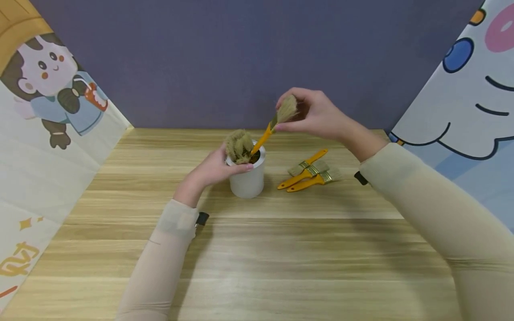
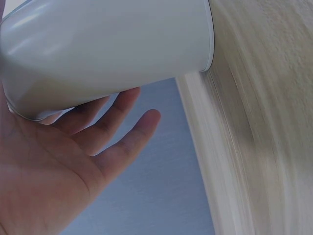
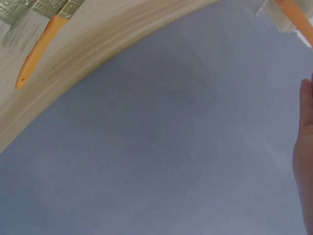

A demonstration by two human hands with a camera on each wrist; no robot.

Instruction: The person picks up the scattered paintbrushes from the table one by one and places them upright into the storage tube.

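Observation:
A white cylindrical container (image 1: 246,183) stands on the table with several bristle heads (image 1: 239,145) sticking up from its mouth. My left hand (image 1: 210,168) holds it near the top, thumb across the front of the rim; the left wrist view shows the fingers around the container's smooth wall (image 2: 112,44). Above and to the right, my right hand (image 1: 315,113) pinches a paintbrush (image 1: 263,136) close to its bristles. The brush tilts, bristles up, with the lower end of its orange handle inside the container's mouth. Only the edge of the right hand (image 3: 305,147) shows in the right wrist view.
Three flat paintbrushes (image 1: 307,174) with orange handles lie overlapping on the wooden table (image 1: 289,258), right of the container. Behind the table's far edge rises a blue-grey panel (image 1: 241,62). Panels printed with cartoons stand at the left (image 1: 80,169) and right (image 1: 453,111).

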